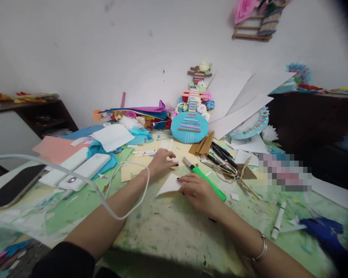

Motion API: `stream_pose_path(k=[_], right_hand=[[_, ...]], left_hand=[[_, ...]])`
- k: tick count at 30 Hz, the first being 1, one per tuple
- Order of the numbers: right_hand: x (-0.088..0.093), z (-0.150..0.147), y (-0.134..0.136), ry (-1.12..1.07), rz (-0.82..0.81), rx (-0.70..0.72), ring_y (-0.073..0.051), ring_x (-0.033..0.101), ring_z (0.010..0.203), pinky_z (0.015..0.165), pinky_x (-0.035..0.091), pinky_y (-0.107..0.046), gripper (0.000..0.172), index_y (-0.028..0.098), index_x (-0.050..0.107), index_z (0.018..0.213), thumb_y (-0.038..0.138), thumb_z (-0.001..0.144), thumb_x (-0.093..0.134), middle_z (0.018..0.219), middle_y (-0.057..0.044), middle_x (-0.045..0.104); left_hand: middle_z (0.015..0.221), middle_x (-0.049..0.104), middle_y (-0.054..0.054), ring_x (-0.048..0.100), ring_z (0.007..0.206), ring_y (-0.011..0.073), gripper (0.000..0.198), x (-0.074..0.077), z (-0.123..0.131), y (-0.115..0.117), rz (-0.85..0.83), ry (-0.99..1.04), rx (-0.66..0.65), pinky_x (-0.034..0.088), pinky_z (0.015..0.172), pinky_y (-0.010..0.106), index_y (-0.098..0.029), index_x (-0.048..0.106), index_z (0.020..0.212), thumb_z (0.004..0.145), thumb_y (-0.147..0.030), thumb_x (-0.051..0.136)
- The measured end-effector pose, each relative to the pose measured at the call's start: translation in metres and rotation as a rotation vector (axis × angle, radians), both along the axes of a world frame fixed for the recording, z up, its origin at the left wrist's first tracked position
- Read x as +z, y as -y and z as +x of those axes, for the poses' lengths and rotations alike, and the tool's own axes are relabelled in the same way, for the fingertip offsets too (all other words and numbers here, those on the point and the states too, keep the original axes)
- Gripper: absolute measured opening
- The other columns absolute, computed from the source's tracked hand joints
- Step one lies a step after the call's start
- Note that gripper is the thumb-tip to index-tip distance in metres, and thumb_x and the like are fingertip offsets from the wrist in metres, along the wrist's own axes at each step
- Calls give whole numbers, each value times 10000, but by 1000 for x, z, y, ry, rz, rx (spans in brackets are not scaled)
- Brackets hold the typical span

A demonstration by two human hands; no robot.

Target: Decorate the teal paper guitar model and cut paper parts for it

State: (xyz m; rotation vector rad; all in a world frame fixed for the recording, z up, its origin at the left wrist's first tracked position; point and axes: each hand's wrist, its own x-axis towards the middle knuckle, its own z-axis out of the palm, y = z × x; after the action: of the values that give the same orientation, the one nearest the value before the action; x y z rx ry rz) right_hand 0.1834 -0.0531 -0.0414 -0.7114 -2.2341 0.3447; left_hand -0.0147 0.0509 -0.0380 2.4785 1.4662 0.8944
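My left hand (161, 164) reaches to the middle of the table, its thumb and fingers curled about a small white piece (174, 160). Nearer to me, my right hand (195, 188) has its fingertips closed on the edge of a curved piece of white paper (169, 185). A green utility knife (210, 183) lies just beyond that hand, its blade end pointing away to the left. Gold-handled scissors (224, 173) and several black pens (222, 154) rest to the right of the knife.
A white cable (97, 189) loops over my left forearm. On the left lie a white power bank (85, 172) and a phone (16, 185). A blue paper instrument (189, 127) leans at the wall. A white marker (278, 221) lies right.
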Motion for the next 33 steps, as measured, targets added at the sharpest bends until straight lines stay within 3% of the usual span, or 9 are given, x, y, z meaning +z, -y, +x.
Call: stream_pose_path(k=[4, 7, 10, 16, 22, 25, 27, 30, 33], right_hand=[[10, 15, -4, -182, -198, -154, -180, 634, 903, 801, 507, -339, 182, 214, 631, 911, 124, 797, 521, 961, -50, 690], [17, 22, -9, -421, -381, -284, -161, 637, 741, 660, 519, -294, 151, 208, 602, 945, 228, 805, 548, 847, -30, 678], [21, 27, -15, -693, -556, -348, -161, 650, 675, 562, 507, -264, 231, 191, 565, 963, 324, 777, 598, 749, -14, 667], [24, 40, -25, -936, -610, -484, -139, 650, 569, 465, 473, -211, 314, 173, 548, 914, 328, 680, 688, 637, 14, 648], [27, 42, -26, -1030, -662, -423, -122, 660, 566, 524, 514, -207, 337, 163, 559, 911, 299, 644, 716, 643, 16, 663], [26, 38, -24, -1013, -686, -372, -133, 674, 585, 553, 531, -216, 339, 167, 549, 891, 313, 642, 727, 643, 8, 672], [26, 34, -21, -986, -731, -331, -152, 686, 605, 594, 549, -245, 336, 181, 526, 846, 298, 620, 745, 650, 5, 679], [27, 27, -16, -929, -838, -269, -169, 689, 600, 620, 557, -280, 351, 196, 493, 793, 282, 586, 764, 654, 6, 684], [27, 23, -12, -828, -900, -248, -177, 683, 620, 598, 536, -279, 315, 194, 518, 776, 332, 610, 748, 651, -5, 687]], left_hand=[[740, 683, 48, 584, 776, 195, 135, -2, 4, 3, -78, 87, 7, 417, 780, 332, -174, 680, 657, 733, -268, 620], [715, 676, 45, 596, 697, 170, 154, 4, 3, 5, -163, 329, -4, 445, 684, 290, -162, 658, 673, 723, -304, 625], [702, 674, 49, 611, 643, 157, 225, 14, 5, 11, -326, 608, -133, 471, 640, 276, -147, 658, 758, 702, -365, 671], [636, 648, 30, 608, 587, 132, 279, 34, 13, 32, -442, 855, -238, 463, 609, 252, -135, 656, 814, 697, -382, 710], [901, 665, 78, 616, 864, 172, 258, 30, 22, 42, -519, 747, -378, 461, 743, 264, -148, 641, 795, 739, -397, 677], [1161, 599, 104, 566, 1048, 199, 246, 25, 28, 45, -531, 781, -420, 444, 851, 286, -152, 642, 778, 752, -395, 667], [1214, 579, 105, 583, 1030, 201, 261, 24, 31, 48, -636, 848, -463, 463, 826, 296, -158, 624, 795, 739, -407, 679], [930, 677, 99, 631, 797, 165, 309, 24, 34, 52, -751, 873, -518, 470, 678, 268, -155, 591, 819, 734, -437, 683], [653, 650, 47, 584, 603, 121, 316, 25, 35, 54, -704, 845, -521, 408, 575, 231, -142, 588, 811, 749, -439, 675]])
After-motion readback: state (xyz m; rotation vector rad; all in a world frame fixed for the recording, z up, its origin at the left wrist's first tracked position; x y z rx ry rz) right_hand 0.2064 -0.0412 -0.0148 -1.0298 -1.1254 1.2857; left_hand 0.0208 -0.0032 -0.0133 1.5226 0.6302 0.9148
